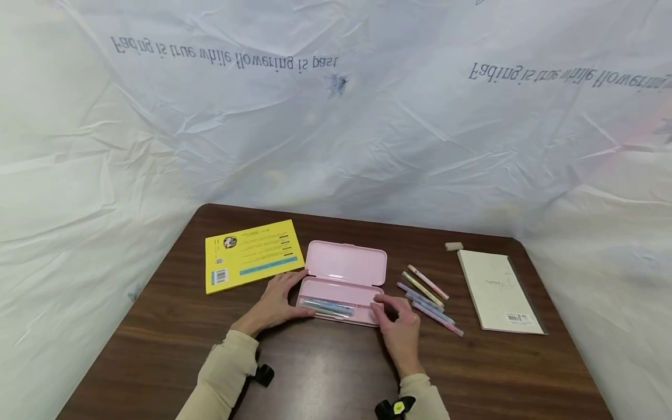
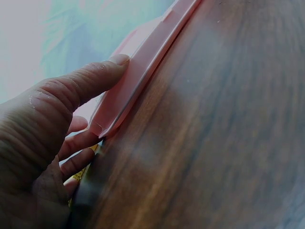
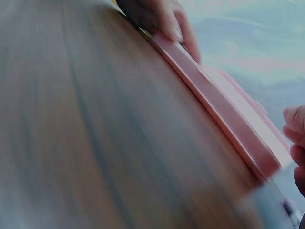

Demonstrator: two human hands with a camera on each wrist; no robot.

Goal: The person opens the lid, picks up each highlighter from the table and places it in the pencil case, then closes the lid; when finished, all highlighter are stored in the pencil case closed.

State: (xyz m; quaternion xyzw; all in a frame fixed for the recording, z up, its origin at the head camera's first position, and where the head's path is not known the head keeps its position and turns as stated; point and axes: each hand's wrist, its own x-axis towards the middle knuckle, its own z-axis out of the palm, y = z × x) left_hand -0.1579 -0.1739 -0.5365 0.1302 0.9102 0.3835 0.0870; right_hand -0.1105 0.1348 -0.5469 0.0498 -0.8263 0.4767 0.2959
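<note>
A pink pencil case (image 1: 342,287) lies on the table in the head view, its lid (image 1: 346,262) tilted back. Inside it, several blue and pale pens (image 1: 328,307) lie under or in something clear. My left hand (image 1: 275,300) holds the case's left end. In the left wrist view its thumb (image 2: 102,74) presses the front wall and its other fingers sit around the corner. My right hand (image 1: 400,329) hovers at the right end, index finger and thumb bent and apart, with nothing visible between them. The right wrist view shows its fingertips (image 3: 295,126) just off the case.
Right of the case lie several loose pens (image 1: 430,300) in pastel colours. Farther right are a white notepad (image 1: 496,291) and a small beige eraser-like block (image 1: 454,246). A yellow book (image 1: 254,254) lies back left. Hanging white sheeting (image 1: 336,146) surrounds the table.
</note>
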